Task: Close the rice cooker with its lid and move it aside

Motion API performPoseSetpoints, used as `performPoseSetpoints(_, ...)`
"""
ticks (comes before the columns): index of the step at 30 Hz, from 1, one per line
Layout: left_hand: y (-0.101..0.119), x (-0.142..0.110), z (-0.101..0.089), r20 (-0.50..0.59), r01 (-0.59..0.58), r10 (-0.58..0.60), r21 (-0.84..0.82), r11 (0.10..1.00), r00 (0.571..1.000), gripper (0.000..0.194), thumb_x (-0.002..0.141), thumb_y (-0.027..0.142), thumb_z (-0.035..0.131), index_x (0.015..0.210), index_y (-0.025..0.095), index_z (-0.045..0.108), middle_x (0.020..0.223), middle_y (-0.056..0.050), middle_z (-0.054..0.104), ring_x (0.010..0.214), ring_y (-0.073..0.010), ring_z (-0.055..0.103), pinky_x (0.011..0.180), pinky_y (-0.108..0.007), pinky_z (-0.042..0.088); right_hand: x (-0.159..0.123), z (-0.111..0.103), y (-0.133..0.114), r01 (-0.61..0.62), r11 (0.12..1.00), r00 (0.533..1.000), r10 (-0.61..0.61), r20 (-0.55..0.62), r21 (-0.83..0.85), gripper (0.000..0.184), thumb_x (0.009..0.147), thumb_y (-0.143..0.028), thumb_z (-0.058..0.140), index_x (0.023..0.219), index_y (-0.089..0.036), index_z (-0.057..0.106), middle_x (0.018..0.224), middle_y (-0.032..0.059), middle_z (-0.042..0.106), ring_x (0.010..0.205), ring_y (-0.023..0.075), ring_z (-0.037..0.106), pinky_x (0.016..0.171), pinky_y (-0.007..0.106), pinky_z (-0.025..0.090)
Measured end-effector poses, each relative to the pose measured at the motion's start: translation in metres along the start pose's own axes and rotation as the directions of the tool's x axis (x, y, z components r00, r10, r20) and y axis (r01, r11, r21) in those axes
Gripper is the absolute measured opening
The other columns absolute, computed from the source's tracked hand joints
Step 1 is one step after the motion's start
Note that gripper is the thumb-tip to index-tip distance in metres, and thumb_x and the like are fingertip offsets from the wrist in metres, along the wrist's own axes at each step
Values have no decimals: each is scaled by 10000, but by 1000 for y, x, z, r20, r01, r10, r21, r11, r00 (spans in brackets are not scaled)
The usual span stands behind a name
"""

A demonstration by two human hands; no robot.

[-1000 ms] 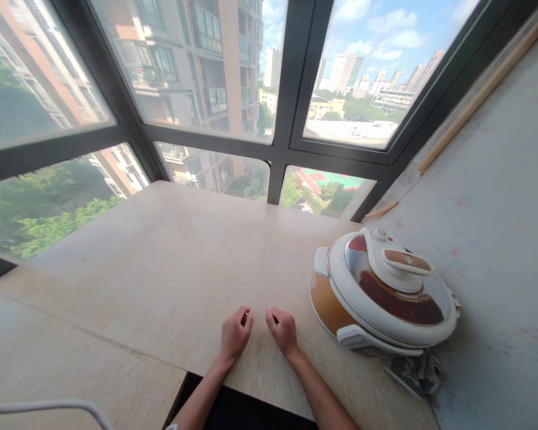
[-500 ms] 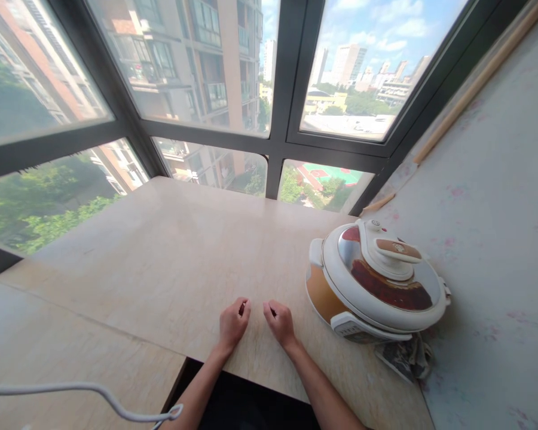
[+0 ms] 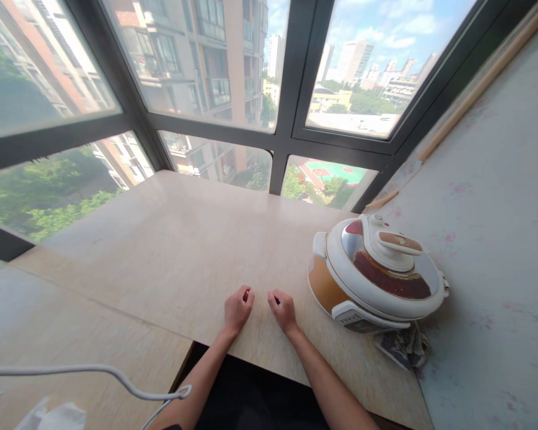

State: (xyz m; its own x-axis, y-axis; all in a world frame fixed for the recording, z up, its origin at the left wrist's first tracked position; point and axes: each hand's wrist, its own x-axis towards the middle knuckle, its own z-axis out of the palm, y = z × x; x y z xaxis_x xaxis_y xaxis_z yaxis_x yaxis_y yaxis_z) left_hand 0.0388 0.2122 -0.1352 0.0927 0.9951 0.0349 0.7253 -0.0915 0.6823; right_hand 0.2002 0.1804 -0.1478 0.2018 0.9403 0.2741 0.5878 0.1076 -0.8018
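Note:
Both forearms rest over the front edge of a pale marbled countertop. My left hand is curled into a loose fist on the counter, with a small dark hollow between thumb and fingers. Facing it across a narrow gap, my right hand is closed the same way. Nothing shows in either fist. To the right of my right hand, apart from it, stands an electric pressure cooker with a white rim, a brown-gold body and its lid on.
A crumpled grey cloth lies by the cooker, beside the flowered wall. Dark window frames border the counter's far side. At lower left are a white cable and some crumpled white paper.
The view has tilted down slightly, bringing the white paper at lower left into sight. Both hands stay curled in about the same place on the counter.

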Motion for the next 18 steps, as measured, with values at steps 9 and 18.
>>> performPoseSetpoints(9, 0, -1, 2, -12, 9, -9, -43, 999, 1000, 233, 947, 290, 511, 912, 170, 709, 729, -36, 711, 661, -153, 633, 645, -243, 372, -3, 0, 4, 17, 1000, 1000, -17, -17, -14, 430, 947, -451, 409, 584, -243, 312, 531, -62, 314, 502, 103, 319, 523, 249, 252)
performPoseSetpoints(18, -4, -5, 2, -47, -22, 16, -131, 991, 999, 265, 951, 309, 495, 897, 158, 706, 697, -23, 680, 637, -140, 602, 637, -236, 378, -3, -2, 2, 23, 1000, 1000, -23, -14, -10, 434, 935, -462, 439, 583, -247, 303, 535, -62, 307, 509, 107, 324, 524, 249, 265)
